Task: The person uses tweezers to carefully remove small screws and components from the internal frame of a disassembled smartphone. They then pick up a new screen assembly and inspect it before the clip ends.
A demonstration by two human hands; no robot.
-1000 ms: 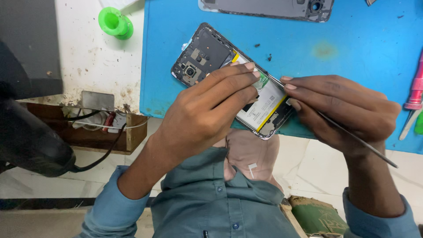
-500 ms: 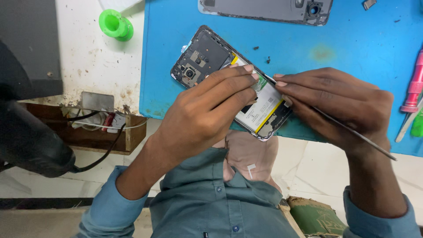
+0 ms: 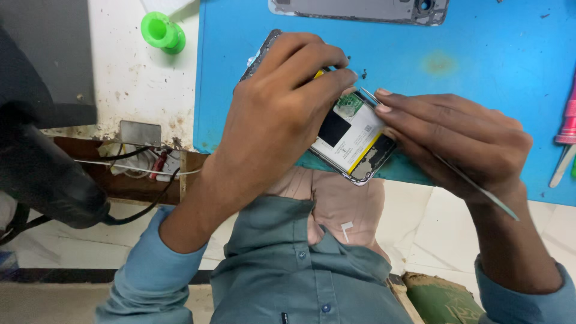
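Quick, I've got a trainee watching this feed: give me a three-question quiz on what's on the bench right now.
1. True or false: the left hand rests on the opened phone.
2. What does the right hand hold? A) thin metal tweezers B) a green cap C) a black cable
3. What colour is the mat under the phone?

Key:
1. True; it covers the phone's upper part.
2. A; the tweezers point their tip at the phone's battery area.
3. Blue.
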